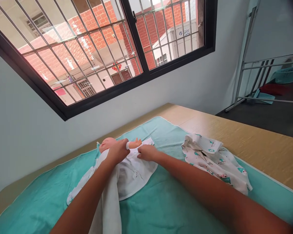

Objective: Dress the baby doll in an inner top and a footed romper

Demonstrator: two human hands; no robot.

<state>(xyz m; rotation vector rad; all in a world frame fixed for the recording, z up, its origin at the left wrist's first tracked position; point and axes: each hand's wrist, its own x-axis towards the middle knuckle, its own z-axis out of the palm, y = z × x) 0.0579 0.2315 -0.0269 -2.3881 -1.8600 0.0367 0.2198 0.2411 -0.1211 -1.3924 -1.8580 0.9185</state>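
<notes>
A baby doll (106, 143) lies on its back on a teal towel (158, 195), its head to the left. My left hand (118, 151) is closed around the doll's upper arm, by the white sleeve cuff. The doll's forearm (135, 143) sticks out to the right with its small fingers spread. Beside it, my right hand (147, 152) pinches the edge of a white baby garment (134, 180) spread under the doll. A plain white cloth (110, 201) covers the doll's body and runs toward me. My left arm hides part of the doll.
A second white printed baby garment (215, 159) lies rumpled on the towel at the right. The wooden table (210, 123) meets the wall below a barred window (146, 70). A metal frame (241, 78) stands beyond the table, with a blue basket (286, 75) behind it.
</notes>
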